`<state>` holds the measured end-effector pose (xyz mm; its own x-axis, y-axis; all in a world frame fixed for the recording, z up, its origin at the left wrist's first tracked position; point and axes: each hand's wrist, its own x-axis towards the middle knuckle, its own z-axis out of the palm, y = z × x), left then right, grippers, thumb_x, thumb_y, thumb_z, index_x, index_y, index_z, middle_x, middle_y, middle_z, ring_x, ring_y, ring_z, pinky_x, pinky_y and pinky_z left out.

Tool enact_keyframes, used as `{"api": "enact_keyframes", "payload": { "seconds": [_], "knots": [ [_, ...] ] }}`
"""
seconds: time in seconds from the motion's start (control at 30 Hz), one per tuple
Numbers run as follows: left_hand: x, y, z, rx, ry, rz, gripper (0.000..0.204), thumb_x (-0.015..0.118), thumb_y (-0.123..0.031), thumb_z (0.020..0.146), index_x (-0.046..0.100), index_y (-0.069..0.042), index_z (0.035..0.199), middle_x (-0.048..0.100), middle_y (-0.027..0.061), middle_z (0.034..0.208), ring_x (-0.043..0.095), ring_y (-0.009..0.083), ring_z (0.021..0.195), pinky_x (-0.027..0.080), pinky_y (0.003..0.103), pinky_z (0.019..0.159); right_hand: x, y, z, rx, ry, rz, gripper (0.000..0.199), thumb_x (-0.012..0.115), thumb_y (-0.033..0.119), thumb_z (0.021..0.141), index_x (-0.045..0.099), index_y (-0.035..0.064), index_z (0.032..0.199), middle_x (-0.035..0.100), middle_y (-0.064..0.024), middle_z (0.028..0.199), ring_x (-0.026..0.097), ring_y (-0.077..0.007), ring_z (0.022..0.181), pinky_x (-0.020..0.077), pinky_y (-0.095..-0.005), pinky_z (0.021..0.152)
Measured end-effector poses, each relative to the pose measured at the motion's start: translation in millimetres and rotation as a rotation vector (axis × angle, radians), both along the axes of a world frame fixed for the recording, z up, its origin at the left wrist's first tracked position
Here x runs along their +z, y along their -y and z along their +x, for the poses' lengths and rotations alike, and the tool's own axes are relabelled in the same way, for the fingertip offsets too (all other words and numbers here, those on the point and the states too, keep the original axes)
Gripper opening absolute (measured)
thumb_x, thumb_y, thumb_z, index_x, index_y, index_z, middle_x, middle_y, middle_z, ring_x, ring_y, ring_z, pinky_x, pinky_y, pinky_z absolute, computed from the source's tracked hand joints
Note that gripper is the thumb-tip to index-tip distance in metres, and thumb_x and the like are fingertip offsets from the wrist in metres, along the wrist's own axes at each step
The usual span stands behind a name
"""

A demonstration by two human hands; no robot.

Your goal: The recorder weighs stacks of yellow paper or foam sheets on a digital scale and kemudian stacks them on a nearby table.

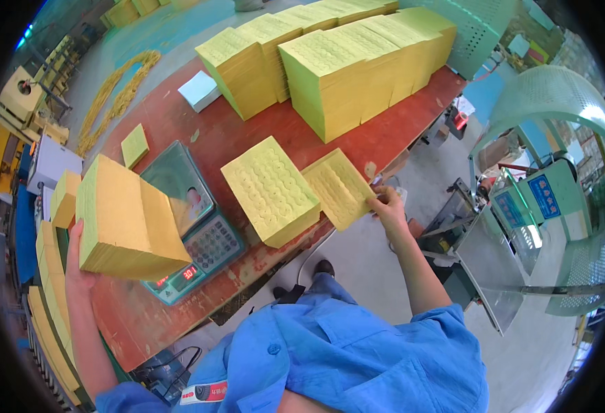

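My left hand (81, 265) grips the outer side of a thick stack of yellow paper (127, 224), which sits over or just above a digital scale (213, 241) with a lit red display. Most of its fingers are hidden by the stack. Out to the right, my right hand (387, 206) pinches the edge of a thin sheaf of yellow paper (340, 189) with a raised pattern. That sheaf lies beside a smaller block of yellow paper (271, 191), whose top is stamped with rows of wavy marks. The block stands on the red table between the scale and the sheaf.
Long rows of yellow paper stacks (368, 76) fill the far part of the worn red table (178, 120). A light blue block (199, 91) and a small yellow pad (135, 146) lie nearby. To the right stands a green machine (540, 196) with perforated guards.
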<state>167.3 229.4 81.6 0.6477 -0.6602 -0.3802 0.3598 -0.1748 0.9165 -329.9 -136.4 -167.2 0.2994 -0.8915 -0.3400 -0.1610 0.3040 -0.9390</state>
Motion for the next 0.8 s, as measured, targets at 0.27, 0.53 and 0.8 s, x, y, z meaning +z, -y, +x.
{"api": "enact_keyframes", "payload": {
  "seconds": [0.27,0.53,0.8],
  "knots": [
    [-10,-11,11,0.012,0.003,-0.017,0.052,0.053,-0.044,0.097,0.054,-0.009,0.134,0.065,0.0049,0.122,0.061,0.016,0.111,0.049,0.034,0.094,60,-8,73,0.277,0.253,-0.306,0.038,0.052,0.024,0.101,0.054,-0.0012,0.129,0.06,-0.0113,0.125,0.061,-0.0215,0.109,0.0488,-0.0331,0.091],
    [4,-7,-5,0.057,-0.038,0.072,0.057,0.057,-0.05,0.093,0.054,-0.011,0.135,0.063,0.0041,0.126,0.06,0.0158,0.114,0.048,0.035,0.094,32,-35,136,0.368,0.508,0.209,0.051,0.048,0.036,0.102,0.053,-0.004,0.133,0.058,-0.0136,0.131,0.056,-0.0189,0.119,0.0437,-0.0297,0.099],
    [8,0,-4,0.044,0.029,0.136,0.06,0.058,-0.053,0.091,0.052,-0.014,0.137,0.061,0.0045,0.129,0.059,0.0166,0.115,0.048,0.036,0.094,44,-63,142,0.391,0.317,-0.098,0.042,0.048,0.027,0.102,0.057,-0.005,0.127,0.061,-0.0133,0.125,0.057,-0.0183,0.115,0.0429,-0.0293,0.099]
  ]
}}
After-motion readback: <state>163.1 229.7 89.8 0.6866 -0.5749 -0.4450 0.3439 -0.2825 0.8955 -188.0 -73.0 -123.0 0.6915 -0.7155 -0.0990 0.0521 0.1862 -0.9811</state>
